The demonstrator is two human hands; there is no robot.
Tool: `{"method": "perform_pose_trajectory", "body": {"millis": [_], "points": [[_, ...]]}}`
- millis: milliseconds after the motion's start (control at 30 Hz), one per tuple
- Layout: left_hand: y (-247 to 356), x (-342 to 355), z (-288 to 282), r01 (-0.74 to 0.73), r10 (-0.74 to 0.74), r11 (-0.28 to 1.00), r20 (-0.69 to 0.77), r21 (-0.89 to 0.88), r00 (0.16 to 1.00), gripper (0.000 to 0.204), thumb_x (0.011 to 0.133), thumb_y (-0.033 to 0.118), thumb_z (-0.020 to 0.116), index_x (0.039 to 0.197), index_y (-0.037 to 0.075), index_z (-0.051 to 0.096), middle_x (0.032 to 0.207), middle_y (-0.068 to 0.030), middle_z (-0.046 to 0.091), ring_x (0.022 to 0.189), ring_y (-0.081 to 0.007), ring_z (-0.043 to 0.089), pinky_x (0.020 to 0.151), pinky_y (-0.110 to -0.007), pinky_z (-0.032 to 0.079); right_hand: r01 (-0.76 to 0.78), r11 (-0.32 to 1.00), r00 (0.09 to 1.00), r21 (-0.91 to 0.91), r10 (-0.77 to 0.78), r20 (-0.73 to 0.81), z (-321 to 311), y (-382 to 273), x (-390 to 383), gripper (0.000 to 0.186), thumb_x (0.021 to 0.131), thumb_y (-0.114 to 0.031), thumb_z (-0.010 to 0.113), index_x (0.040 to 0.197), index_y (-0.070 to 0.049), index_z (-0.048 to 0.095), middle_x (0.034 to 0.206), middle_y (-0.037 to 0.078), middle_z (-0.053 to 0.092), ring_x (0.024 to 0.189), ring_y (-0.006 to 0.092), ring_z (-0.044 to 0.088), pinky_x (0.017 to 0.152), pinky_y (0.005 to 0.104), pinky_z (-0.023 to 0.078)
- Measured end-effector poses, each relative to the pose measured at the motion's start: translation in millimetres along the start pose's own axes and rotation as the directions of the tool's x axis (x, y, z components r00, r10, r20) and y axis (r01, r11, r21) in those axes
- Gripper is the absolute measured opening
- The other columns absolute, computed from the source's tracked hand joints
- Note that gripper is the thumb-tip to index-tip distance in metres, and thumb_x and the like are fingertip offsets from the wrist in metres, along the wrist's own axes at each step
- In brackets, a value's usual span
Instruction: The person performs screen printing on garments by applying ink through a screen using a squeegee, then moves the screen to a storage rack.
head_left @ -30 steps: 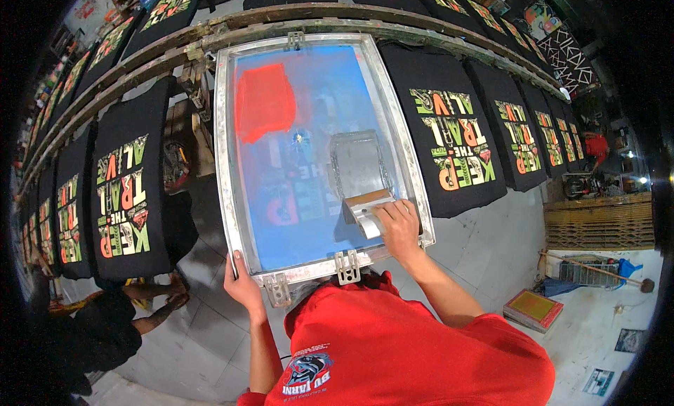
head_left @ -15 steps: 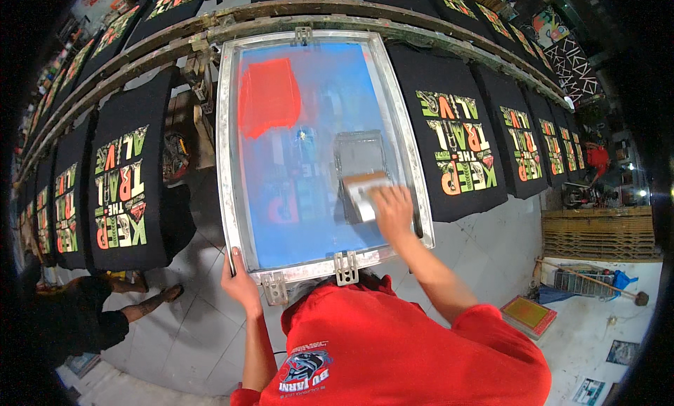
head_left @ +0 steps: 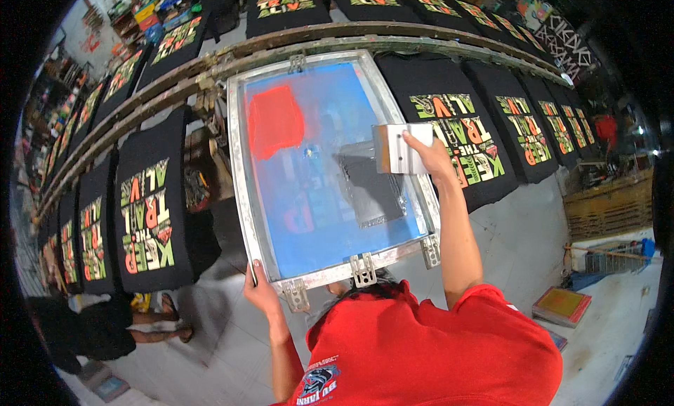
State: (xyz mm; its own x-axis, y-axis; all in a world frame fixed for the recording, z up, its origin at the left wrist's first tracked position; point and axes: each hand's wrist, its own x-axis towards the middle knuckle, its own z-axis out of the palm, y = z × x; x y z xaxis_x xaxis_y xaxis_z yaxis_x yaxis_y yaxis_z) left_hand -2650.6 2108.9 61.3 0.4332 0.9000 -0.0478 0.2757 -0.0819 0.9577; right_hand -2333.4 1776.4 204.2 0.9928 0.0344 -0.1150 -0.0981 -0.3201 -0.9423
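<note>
A screen-printing screen [head_left: 312, 251] with blue mesh and a metal frame lies before me, a patch of red ink [head_left: 275, 121] at its upper left and a dark grey rectangle [head_left: 372, 192] on its right half. My right hand [head_left: 426, 153] holds a metal-bodied squeegee [head_left: 393, 149] tilted over the frame's right edge, above that rectangle. My left hand [head_left: 262, 286] is closed on the frame's lower left corner. Metal clamps [head_left: 364, 269] sit along the bottom edge.
Black printed shirts [head_left: 144, 216] hang on boards either side and beyond a long wooden rail [head_left: 175, 83]. A person in dark clothes [head_left: 84, 332] is at the lower left. A flat red-framed board [head_left: 562, 305] lies on the right, below a bamboo structure [head_left: 604, 213].
My right hand has raised the squeegee up and to the right, from the lower part of the dark rectangle to the frame's right edge. The view has shifted, with the screen appearing slightly lower.
</note>
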Motion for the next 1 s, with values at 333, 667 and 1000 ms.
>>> {"method": "perform_pose_trajectory", "body": {"millis": [333,667,1000], "points": [[74.6,-3.4,-8.4,0.072,-0.067,0.996,0.077,-0.058,0.995,0.045,0.101,0.025,0.062,0.131,-0.008,0.059,0.116,-0.0160,0.068,0.098,-0.0190,0.063,0.089,-0.032,0.050,-0.149,0.823,0.988,0.548,0.151,0.042,-30.1,70.4,65.5,0.061,0.082,-0.049,0.078,0.118,-0.001,0.066,0.111,0.008,0.069,0.098,0.0173,0.066,0.086,0.0324,0.051],[52.2,-1.3,-48.3,0.058,-0.050,0.996,0.107,-0.066,0.993,0.048,0.102,0.026,0.060,0.131,-0.013,0.057,0.119,-0.0193,0.067,0.102,-0.0196,0.063,0.092,-0.032,0.050,-0.189,0.786,0.974,0.589,0.227,0.009,-9.8,42.4,20.6,0.061,0.086,-0.046,0.075,0.123,0.001,0.065,0.113,0.010,0.070,0.100,0.0204,0.068,0.086,0.0337,0.052],[3.1,72.3,-157.2,-0.011,0.013,0.999,-0.054,0.036,0.998,0.037,0.099,0.016,0.062,0.125,-0.010,0.063,0.111,-0.0118,0.071,0.100,-0.0147,0.063,0.092,-0.029,0.048,-0.036,0.737,0.987,0.675,0.131,-0.091,121.0,29.4,-56.5,0.043,0.092,-0.039,0.070,0.118,-0.004,0.067,0.108,0.007,0.071,0.096,0.0183,0.069,0.086,0.0337,0.052]]}}
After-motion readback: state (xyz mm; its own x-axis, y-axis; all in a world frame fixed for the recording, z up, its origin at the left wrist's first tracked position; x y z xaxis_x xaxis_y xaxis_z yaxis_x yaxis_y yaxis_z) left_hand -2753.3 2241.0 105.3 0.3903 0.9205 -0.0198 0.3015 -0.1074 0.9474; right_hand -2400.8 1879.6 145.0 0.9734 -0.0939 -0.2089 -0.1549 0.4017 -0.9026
